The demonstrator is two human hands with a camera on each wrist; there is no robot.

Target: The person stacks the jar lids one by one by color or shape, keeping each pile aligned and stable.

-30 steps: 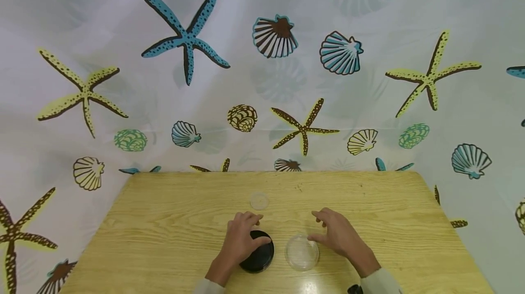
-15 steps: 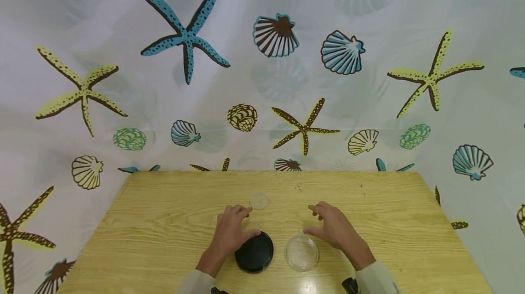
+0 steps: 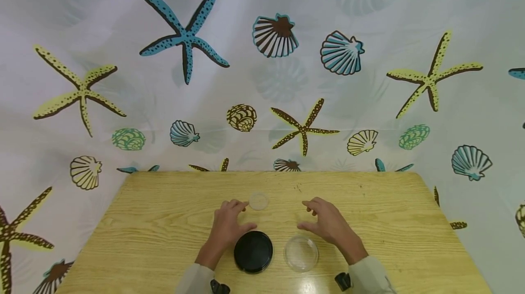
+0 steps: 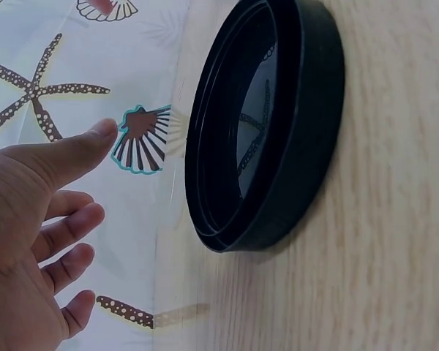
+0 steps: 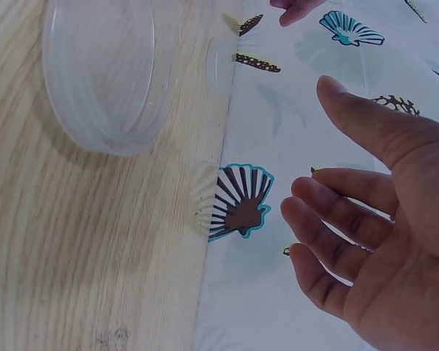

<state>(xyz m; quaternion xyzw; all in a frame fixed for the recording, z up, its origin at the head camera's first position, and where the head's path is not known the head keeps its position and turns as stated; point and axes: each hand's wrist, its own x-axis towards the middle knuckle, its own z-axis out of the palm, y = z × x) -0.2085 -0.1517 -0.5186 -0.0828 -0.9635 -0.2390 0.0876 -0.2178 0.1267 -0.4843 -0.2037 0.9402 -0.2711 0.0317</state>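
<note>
A round black lid (image 3: pixel 253 252) lies on the table, and the left wrist view shows its raised rim (image 4: pixel 318 124) and shiny inner face. To its right stands a clear round container (image 3: pixel 301 254), low and see-through. My left hand (image 3: pixel 227 222) hovers at the lid's upper left, fingers loosely bent and holding nothing. Just above the container, my right hand (image 3: pixel 328 223) is held with thumb and fingers apart, also holding nothing. Farther back lies a small clear disc (image 3: pixel 259 201), close to the left fingertips; whether they touch it I cannot tell.
The wooden table (image 3: pixel 393 207) runs back to a hanging white cloth (image 3: pixel 246 75) printed with starfish and shells. The cloth also hangs along both sides. Black straps show at both wrists.
My left hand has moved left and a little away from me, off the black lid. My right hand has shifted slightly left and farther back. The lid, container and disc stay put.
</note>
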